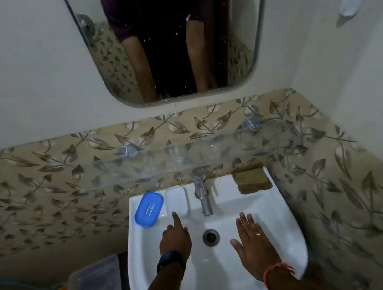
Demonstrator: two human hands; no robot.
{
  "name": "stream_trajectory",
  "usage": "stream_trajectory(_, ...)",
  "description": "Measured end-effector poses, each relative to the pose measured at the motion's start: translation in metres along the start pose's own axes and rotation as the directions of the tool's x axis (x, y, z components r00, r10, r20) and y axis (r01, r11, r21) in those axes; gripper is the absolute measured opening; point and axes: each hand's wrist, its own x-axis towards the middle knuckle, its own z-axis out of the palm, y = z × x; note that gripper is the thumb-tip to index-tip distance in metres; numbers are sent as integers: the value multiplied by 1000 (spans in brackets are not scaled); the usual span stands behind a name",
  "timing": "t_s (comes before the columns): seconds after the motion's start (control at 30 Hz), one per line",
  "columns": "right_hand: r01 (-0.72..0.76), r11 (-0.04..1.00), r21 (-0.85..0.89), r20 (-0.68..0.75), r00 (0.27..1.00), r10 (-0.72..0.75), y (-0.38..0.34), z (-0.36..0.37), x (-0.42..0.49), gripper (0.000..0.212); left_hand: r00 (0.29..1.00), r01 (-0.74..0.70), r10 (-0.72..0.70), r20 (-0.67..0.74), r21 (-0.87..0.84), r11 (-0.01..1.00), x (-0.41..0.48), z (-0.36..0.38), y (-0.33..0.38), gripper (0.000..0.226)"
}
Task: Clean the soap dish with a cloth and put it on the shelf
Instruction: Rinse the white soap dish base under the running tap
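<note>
The soap dish (149, 209) is blue. It lies on the sink (286, 230) rim at the back left, its long side slanting up to the right. The left grip (175, 237) is nearer, one finger out, holding nothing, maybe touching the white dish (175, 201). The right grip (252, 243) is flat and wide. The cloth (252, 181) lies back right, under the shelf (211, 151).

— Where do we find the slotted soap dish (149, 209)?
— On the sink (289, 217) back ledge, at ten o'clock from the drain (211, 237). The plain dish (176, 201) lies just beside it at eleven, the tap (202, 193) at twelve, the cloth (252, 181) at one.
— And our hands?
— Over the basin: left hand (175, 237) at nine, right hand (253, 242) at three.
— The shelf (199, 153)?
— We see it on the wall behind the tap, below the mirror (173, 35).
</note>
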Motion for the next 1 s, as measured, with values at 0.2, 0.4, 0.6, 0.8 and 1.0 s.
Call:
stream_trajectory(0.2, 3, 997, 79, -73, 997, 3, 1, 8, 7, 124, 998, 64, -65, -5, -99, 993, 33, 14, 3, 63)
stream_trajectory(0.4, 0, 997, 72, -53, 999, 3, -1, 6, 13, 118, 983, 137, -163, -83, -253, 958, 40, 17, 4, 32)
stream_trajectory(0.6, -14, 997, 73, -42, 999, 17, 3, 1, 11, 127, 975, 147, -200, -95, -398, 906, 36, 15, -2, 27)
stream_trajectory(0.8, 31, 996, 79, -32, 999, -29, 2, 1, 1, 129, 983, 77, -147, -115, -466, 882, 18, 16, -18, 24)
stream_trajectory(1.0, 69, 996, 60, -34, 997, -67, -3, 6, -15, 128, 984, 6, -81, -161, -422, 907, -11, 13, -31, 22)
